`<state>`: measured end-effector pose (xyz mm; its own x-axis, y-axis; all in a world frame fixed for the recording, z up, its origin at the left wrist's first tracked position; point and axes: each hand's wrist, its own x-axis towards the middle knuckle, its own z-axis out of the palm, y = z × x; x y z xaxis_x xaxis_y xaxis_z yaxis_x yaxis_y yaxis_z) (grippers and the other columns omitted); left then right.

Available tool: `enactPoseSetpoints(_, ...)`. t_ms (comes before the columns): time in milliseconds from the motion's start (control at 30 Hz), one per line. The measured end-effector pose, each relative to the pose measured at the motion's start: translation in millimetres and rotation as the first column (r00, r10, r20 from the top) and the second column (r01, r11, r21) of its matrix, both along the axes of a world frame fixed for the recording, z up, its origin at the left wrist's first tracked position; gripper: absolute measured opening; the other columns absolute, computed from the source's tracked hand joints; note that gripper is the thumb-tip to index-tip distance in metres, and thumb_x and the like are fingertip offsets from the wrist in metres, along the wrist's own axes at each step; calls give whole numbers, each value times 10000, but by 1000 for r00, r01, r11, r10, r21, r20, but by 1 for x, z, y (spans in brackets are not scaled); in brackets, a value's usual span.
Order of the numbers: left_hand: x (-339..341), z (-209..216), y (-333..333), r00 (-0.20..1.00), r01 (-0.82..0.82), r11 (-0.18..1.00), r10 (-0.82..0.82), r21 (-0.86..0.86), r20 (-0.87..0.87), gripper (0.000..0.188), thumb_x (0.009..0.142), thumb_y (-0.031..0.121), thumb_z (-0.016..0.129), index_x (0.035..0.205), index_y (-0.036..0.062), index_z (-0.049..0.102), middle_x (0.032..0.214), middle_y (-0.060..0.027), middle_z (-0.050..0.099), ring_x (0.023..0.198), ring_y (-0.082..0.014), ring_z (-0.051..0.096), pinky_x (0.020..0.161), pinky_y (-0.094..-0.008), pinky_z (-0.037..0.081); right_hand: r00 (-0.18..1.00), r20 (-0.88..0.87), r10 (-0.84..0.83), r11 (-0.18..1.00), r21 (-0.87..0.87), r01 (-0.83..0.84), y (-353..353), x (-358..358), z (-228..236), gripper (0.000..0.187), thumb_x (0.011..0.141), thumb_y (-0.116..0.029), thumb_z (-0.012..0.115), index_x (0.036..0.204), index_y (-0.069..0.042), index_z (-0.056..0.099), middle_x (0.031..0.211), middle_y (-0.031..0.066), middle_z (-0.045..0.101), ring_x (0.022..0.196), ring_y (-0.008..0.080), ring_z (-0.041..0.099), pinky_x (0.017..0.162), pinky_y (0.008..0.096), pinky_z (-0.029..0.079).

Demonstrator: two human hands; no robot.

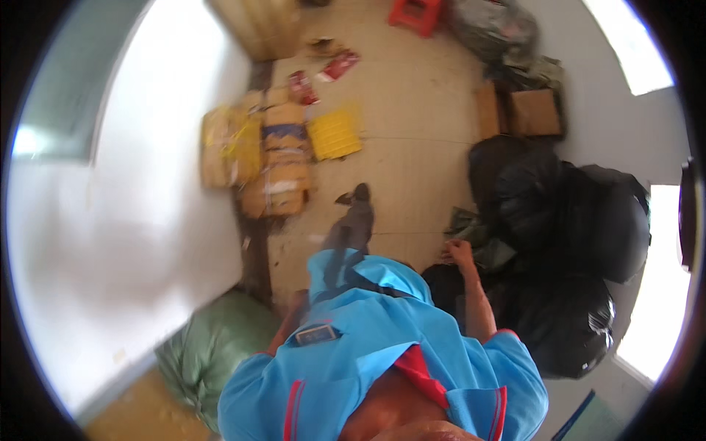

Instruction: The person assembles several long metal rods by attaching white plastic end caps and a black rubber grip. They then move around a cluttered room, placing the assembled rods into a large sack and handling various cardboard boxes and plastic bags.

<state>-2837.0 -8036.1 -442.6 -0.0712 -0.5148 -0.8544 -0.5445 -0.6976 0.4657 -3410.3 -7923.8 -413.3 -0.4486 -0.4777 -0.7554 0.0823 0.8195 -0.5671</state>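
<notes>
My right hand [460, 251] hangs at my right side, its fingers loosely bent and apart, with nothing visible in them. Next to it lies a crumpled dark green sack [491, 253]; whether they touch I cannot tell. Full black plastic bags [548, 198] are heaped just beyond on the right. On the other side my left hand [299, 298] is mostly hidden by my blue shirt, and its fingers do not show. One dark shoe [359, 195] reaches forward on the floor, blurred.
Flattened cardboard stacks [283, 158] and a yellow mat [334, 134] lie by the left wall. Red packets [338, 66] are scattered farther off. A green sack [224, 345] bulges at lower left. An open cardboard box [535, 112] and a red stool [416, 15] stand far right.
</notes>
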Motion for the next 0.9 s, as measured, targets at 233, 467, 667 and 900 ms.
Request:
enactPoseSetpoints(233,-110,29,-330,986,138,985,-147,-106,-76,298,855,124,576,1117,-17,591,869,-110,655,680,-188,642,584,-300,533,962,187,-197,979,-17,204,-138,-54,14,327,908,-206,567,1026,96,611,847,175,674,665,249,686,560,338,569)
enactPoseSetpoints(467,-238,42,-552,946,-301,929,262,-214,-192,260,916,172,574,1123,17,548,877,-111,655,730,-204,649,610,-306,538,921,285,-265,961,154,229,-255,-138,-37,290,891,-166,562,1026,84,616,816,178,688,621,260,685,538,358,563)
enactPoseSetpoints(667,-241,-25,-580,856,420,764,-512,-490,-65,193,921,202,576,972,20,611,819,-87,633,667,-183,605,589,-295,509,953,180,-241,966,141,218,-445,-271,-47,214,864,-122,527,737,26,614,668,157,635,558,242,627,490,390,508)
enactPoseSetpoints(900,-338,-17,-655,877,480,874,-480,-76,19,216,910,207,587,971,1,612,816,-107,639,647,-188,607,577,-314,513,992,18,-126,987,-102,127,-666,-413,25,278,906,-178,516,1005,66,603,813,128,675,656,197,682,573,300,567)
